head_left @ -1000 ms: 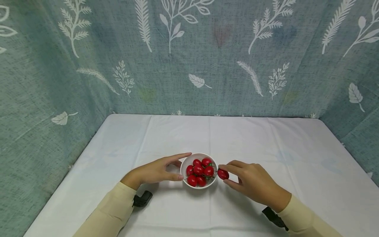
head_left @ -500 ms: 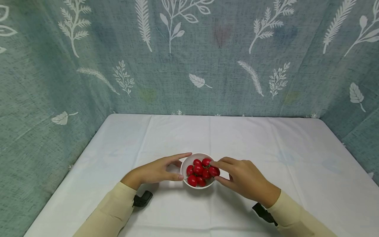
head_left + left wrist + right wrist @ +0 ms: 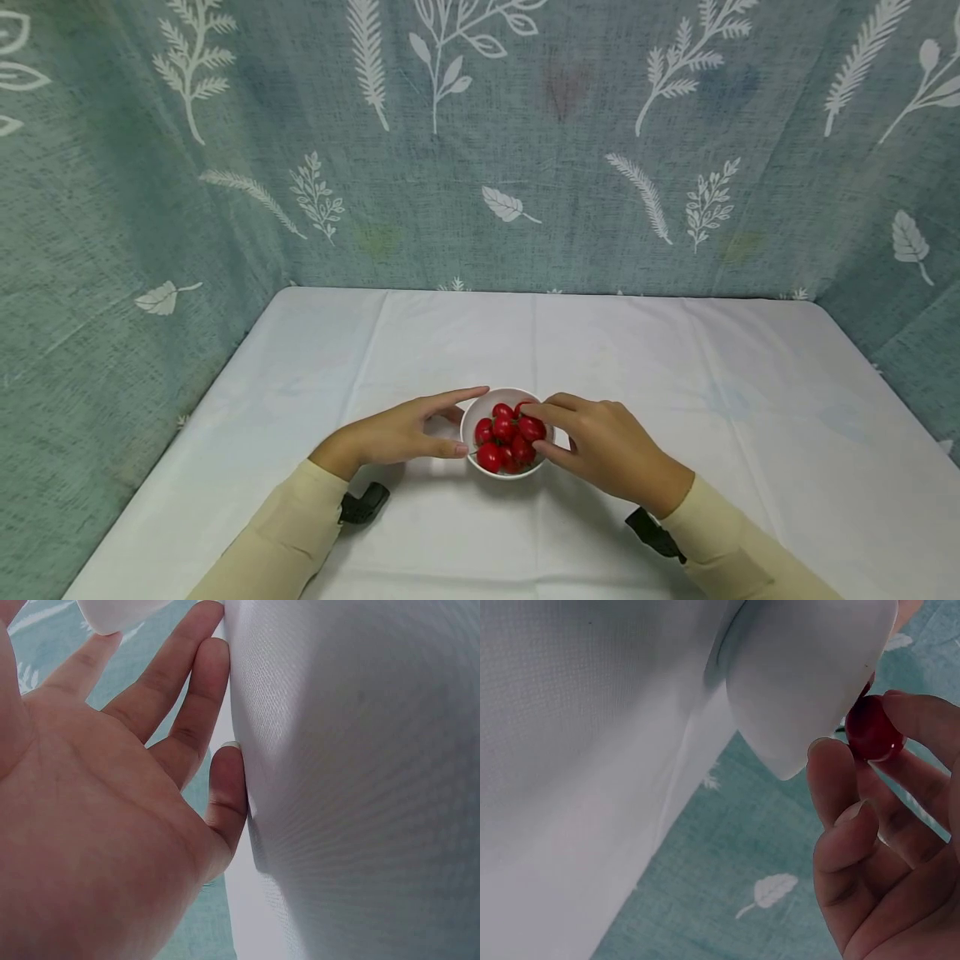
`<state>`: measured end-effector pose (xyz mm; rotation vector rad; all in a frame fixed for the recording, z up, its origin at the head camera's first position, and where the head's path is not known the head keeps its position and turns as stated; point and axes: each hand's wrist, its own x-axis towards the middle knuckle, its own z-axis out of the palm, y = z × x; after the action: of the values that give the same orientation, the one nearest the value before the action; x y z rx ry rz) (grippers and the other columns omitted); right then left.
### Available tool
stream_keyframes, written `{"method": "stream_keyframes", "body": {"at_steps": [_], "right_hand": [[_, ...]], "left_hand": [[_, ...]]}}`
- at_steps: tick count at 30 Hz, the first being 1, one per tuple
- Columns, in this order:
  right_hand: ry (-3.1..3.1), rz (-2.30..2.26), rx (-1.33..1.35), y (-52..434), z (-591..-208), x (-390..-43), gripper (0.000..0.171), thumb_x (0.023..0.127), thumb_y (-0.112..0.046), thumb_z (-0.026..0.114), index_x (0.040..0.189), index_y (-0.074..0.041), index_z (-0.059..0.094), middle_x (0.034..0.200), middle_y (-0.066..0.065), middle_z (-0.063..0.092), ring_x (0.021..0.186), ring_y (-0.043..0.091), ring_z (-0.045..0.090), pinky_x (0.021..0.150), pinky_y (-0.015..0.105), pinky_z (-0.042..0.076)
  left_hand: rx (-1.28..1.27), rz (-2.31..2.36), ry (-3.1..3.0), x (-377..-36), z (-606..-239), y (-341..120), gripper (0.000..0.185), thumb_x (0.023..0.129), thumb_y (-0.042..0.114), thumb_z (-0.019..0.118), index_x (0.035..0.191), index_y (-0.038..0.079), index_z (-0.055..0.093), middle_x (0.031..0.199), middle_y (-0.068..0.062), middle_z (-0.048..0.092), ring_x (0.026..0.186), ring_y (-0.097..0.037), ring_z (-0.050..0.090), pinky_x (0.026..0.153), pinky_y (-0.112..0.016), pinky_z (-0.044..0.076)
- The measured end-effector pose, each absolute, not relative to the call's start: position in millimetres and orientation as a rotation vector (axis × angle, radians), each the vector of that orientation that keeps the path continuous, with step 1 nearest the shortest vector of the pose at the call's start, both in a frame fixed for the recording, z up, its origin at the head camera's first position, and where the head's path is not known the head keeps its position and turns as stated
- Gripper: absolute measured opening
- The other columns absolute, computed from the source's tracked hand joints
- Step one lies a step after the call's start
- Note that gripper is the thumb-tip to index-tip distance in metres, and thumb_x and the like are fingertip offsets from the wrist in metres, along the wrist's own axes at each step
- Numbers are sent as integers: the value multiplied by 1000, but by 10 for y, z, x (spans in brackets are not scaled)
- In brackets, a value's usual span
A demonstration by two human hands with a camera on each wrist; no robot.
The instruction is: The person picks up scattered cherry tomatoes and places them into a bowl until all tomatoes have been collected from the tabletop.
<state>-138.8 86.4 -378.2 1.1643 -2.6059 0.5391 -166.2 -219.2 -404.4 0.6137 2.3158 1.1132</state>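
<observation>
A small white bowl [image 3: 483,407] filled with several red cherry tomatoes [image 3: 503,428] sits on the table. My left hand [image 3: 397,431] is beside its left side, thumb and index finger spread along the rim. In the left wrist view, the fingers of that hand [image 3: 112,802] are mostly straight, one fingertip meeting the bowl [image 3: 124,609]. At the right rim, my right hand [image 3: 611,450] pinches one cherry tomato [image 3: 532,429] over the others. From the right wrist, this tomato [image 3: 874,731] shows between the fingers, next to the bowl's outer wall [image 3: 802,682].
A white cloth [image 3: 637,358] covers the table. Blue-green fabric [image 3: 450,208] with white leaf prints hangs behind and at both sides. A black wrist device [image 3: 364,503] shows under the left sleeve, and another [image 3: 654,533] under the right.
My right hand has moved left, carrying the cherry tomato from just outside the bowl's right rim to over the bowl's contents. The left hand stays in place by the bowl.
</observation>
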Motion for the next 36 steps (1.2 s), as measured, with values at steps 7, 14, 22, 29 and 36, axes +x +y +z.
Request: {"method": "stream_keyframes", "body": {"at_steps": [7,14,22,29,36], "right_hand": [[-2601,548,1154,839,-3824,-1397,42,87,-29,79,126,-20,69,108,-2,71,58,-6,48,55,13,43],[-2665,539,1110,823,-3860,-1393,41,88,-30,78,127,-20,69,112,0,70,59,-5,49,57,16,45],[-2671,539,1086,797,-3944,-1391,41,87,-30,79,125,-17,70,112,0,70,56,-6,45,55,17,43],[-2692,539,1078,753,-3987,-1395,39,88,-32,77,123,-15,72,115,-1,70,61,0,56,58,18,48],[-2703,520,1071,746,-3972,-1394,44,89,-33,76,128,-14,69,117,1,72,80,9,71,67,28,57]], "left_hand": [[632,1112,2303,-1670,-4034,-2182,77,89,44,74,152,51,32,132,10,61,133,-17,48,115,-64,28],[634,1118,2296,-1674,-4044,-2183,77,89,43,75,152,49,32,132,10,61,133,-17,48,115,-63,28],[609,1119,2298,-1655,-4105,-2219,75,88,44,75,150,53,33,131,9,61,134,-19,47,114,-66,28],[625,1121,2306,-1642,-4124,-2276,76,89,43,75,151,52,32,130,9,62,135,-20,47,114,-65,27],[624,1133,2309,-1632,-4146,-2293,78,89,42,75,153,48,32,131,7,62,135,-21,48,114,-65,28]]}}
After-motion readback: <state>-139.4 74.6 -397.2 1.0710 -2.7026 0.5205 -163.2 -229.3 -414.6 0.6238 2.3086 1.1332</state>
